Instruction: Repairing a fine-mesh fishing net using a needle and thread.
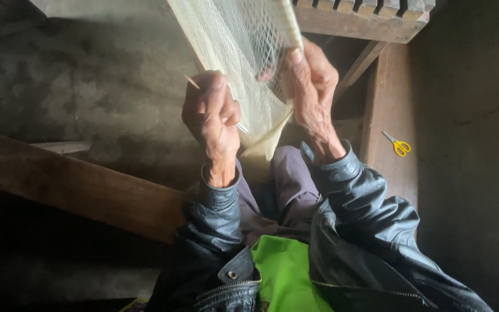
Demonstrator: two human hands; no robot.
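While fine pale netting point(244, 52) hangs taut from wooden frame point(359, 20), right hand point(313, 95) pinches mesh edge below it; left hand point(209, 112) fists thin netting needle point(192, 81). Likely light, limp, snag-prone; grip bunched edge.

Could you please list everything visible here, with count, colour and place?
net: one, pale cream mesh, hanging from the top centre down between the hands
thin stick: one, pale, gripped in the left fist, its ends showing either side
scissors: one pair, yellow handles, lying on the wooden plank at right
wooden plank: one, brown, upright at right
wooden beam: one, brown, slanting across the lower left
slatted wooden frame: one, brown, top right
left hand: closed around the thin stick, black jacket sleeve
right hand: fingers holding the net, black jacket sleeve
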